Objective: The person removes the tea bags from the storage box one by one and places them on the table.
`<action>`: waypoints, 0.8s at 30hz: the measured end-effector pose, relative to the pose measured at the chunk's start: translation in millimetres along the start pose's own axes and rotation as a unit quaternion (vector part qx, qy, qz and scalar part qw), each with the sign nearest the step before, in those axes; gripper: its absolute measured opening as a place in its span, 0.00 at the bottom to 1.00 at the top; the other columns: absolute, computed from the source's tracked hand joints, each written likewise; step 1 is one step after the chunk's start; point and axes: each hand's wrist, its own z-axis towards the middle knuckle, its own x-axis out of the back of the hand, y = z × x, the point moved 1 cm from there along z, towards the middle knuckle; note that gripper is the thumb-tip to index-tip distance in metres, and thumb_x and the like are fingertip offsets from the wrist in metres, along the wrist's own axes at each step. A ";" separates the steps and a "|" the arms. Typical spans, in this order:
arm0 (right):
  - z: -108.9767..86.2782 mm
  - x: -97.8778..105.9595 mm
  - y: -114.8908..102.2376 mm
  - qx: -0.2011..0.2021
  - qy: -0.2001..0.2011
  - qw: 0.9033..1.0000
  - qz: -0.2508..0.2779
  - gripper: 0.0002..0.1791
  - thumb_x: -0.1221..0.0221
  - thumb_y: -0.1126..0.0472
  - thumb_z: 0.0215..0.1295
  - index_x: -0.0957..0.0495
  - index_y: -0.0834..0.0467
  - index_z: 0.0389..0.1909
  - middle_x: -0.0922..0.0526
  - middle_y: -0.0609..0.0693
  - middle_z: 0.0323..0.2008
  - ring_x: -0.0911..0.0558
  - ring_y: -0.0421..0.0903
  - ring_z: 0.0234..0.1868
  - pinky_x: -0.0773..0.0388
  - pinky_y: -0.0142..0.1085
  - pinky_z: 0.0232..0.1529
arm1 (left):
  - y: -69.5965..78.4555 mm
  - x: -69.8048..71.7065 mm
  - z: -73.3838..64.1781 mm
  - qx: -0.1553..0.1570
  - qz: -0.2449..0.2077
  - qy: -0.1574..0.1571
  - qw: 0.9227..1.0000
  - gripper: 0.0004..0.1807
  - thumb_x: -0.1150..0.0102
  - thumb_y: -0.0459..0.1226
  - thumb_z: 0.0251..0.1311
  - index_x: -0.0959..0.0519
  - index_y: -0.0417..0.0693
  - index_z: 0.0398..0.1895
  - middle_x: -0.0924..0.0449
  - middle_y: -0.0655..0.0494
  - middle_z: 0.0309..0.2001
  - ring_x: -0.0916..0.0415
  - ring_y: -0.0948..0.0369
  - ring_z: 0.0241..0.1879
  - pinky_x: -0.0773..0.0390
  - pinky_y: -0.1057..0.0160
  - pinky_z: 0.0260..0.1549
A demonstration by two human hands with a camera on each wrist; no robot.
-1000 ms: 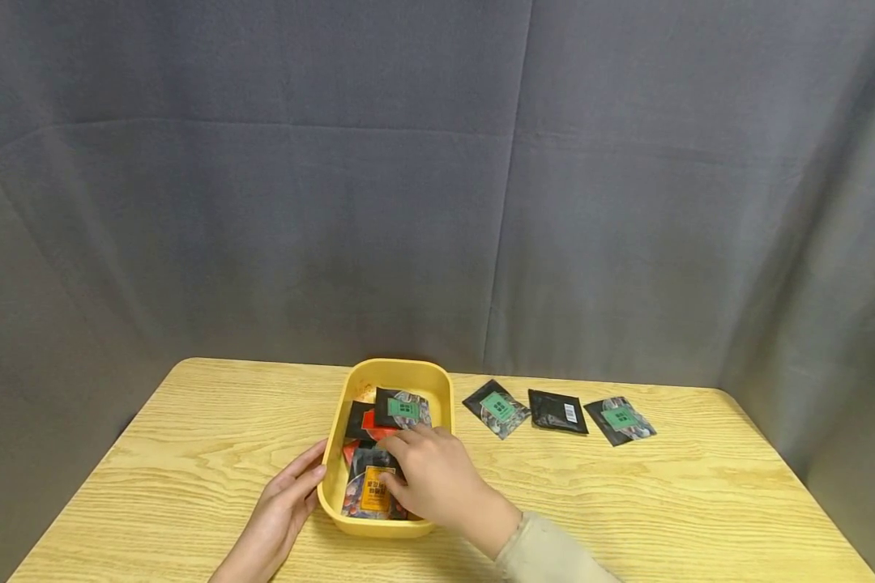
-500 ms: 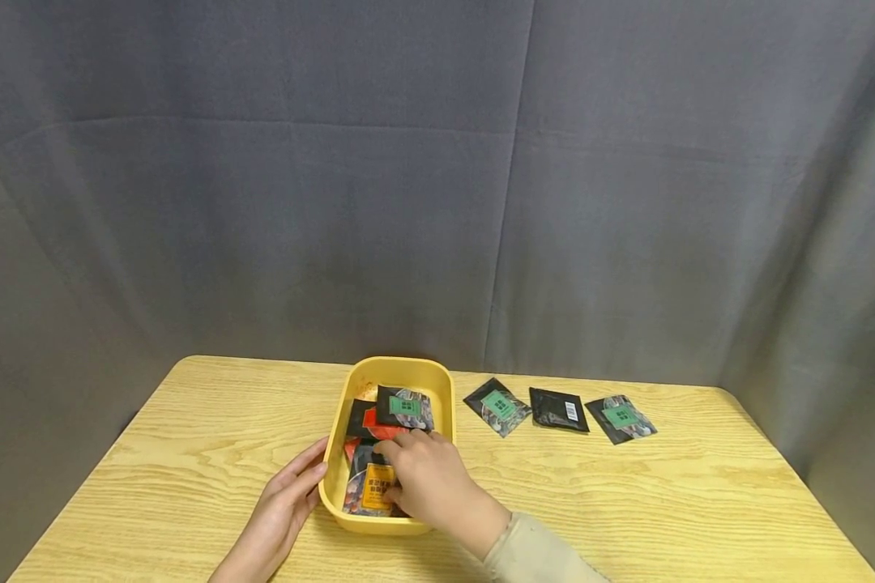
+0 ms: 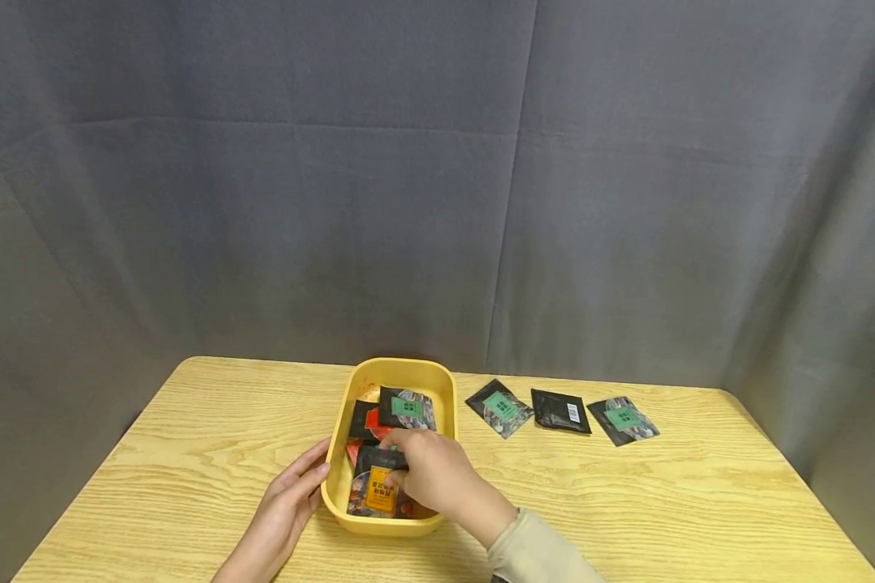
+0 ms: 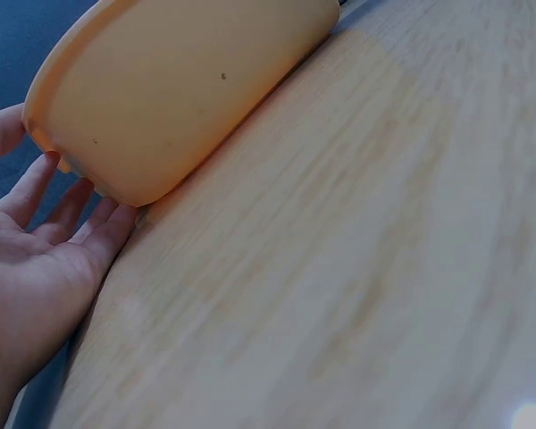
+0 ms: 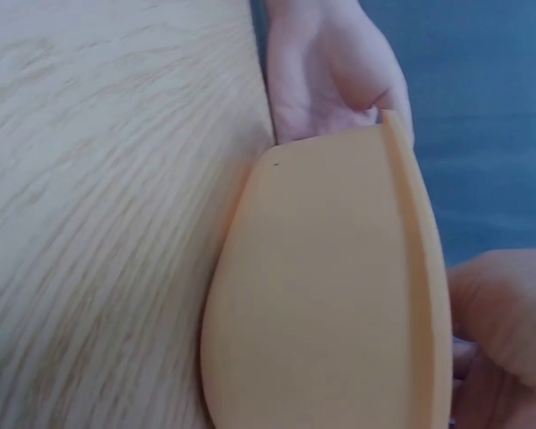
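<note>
A yellow plastic bin (image 3: pixel 347 521) holds several black sachets. Inside it, my right hand (image 3: pixel 437 474) pinches the right side of a sachet with an orange label (image 3: pixel 382 489), thumb over the front; its other fingertips are partly hidden. Behind lie a red-labelled sachet (image 3: pixel 363 423) and a green-labelled sachet (image 3: pixel 407 407). My left hand (image 3: pixel 284 502) rests against the bin's left outer wall, thumb and fingertips touching near the rim. In the left wrist view, the left fingers (image 4: pixel 67 210) spread along the wall. The right wrist view shows mostly the bin's outside (image 5: pixel 322 286).
To the bin's right on the wooden table (image 3: pixel 627 502) lie a green-labelled sachet (image 3: pixel 501 409), a black sachet with its barcode up (image 3: pixel 560 411) and another green-labelled sachet (image 3: pixel 623 419). A grey curtain (image 3: pixel 379 202) hangs behind the table.
My right hand has shifted slightly within the bin, and the orange-labelled sachet has turned a little under its fingers. The left hand and the sachets on the table stay as they were.
</note>
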 end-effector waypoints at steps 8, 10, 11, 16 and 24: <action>-2.5 6.3 1.1 -0.019 -0.011 0.999 0.046 0.11 0.30 0.53 0.59 0.16 0.51 0.42 0.13 0.45 0.39 0.17 0.40 0.41 0.20 0.36 0.37 | -0.9 1.1 0.3 -0.003 0.011 -0.004 1.000 0.33 0.50 0.37 0.72 0.46 0.35 0.76 0.47 0.39 0.75 0.39 0.56 0.68 0.30 0.72 0.56; -3.1 7.5 1.6 -0.025 -0.011 0.998 0.058 0.11 0.31 0.53 0.61 0.16 0.51 0.41 0.14 0.45 0.38 0.17 0.40 0.40 0.20 0.36 0.36 | -1.2 1.2 0.3 -0.004 0.011 -0.004 1.000 0.33 0.50 0.37 0.72 0.46 0.35 0.76 0.47 0.39 0.75 0.39 0.56 0.68 0.30 0.72 0.56; -3.5 8.3 1.9 -0.027 -0.010 0.998 0.064 0.10 0.31 0.53 0.61 0.16 0.51 0.41 0.14 0.45 0.38 0.17 0.40 0.40 0.20 0.36 0.37 | -1.3 1.1 0.3 -0.004 0.010 -0.004 1.000 0.33 0.49 0.37 0.72 0.45 0.35 0.76 0.47 0.39 0.75 0.39 0.56 0.68 0.30 0.72 0.56; -6.6 12.6 4.7 -0.027 0.025 0.996 0.086 0.09 0.32 0.53 0.63 0.16 0.50 0.41 0.13 0.45 0.39 0.16 0.42 0.40 0.20 0.39 0.38 | -1.2 0.5 0.6 -0.003 0.008 -0.003 1.000 0.33 0.50 0.36 0.71 0.45 0.36 0.75 0.46 0.40 0.75 0.39 0.57 0.68 0.29 0.72 0.56; -19.9 22.2 10.9 -0.027 0.137 0.979 0.146 0.09 0.35 0.54 0.66 0.17 0.51 0.44 0.13 0.43 0.40 0.18 0.39 0.36 0.21 0.36 0.37 | -1.4 0.5 0.1 -0.008 0.001 -0.003 1.000 0.33 0.49 0.36 0.71 0.45 0.34 0.75 0.46 0.38 0.74 0.31 0.68 0.60 0.29 0.72 0.56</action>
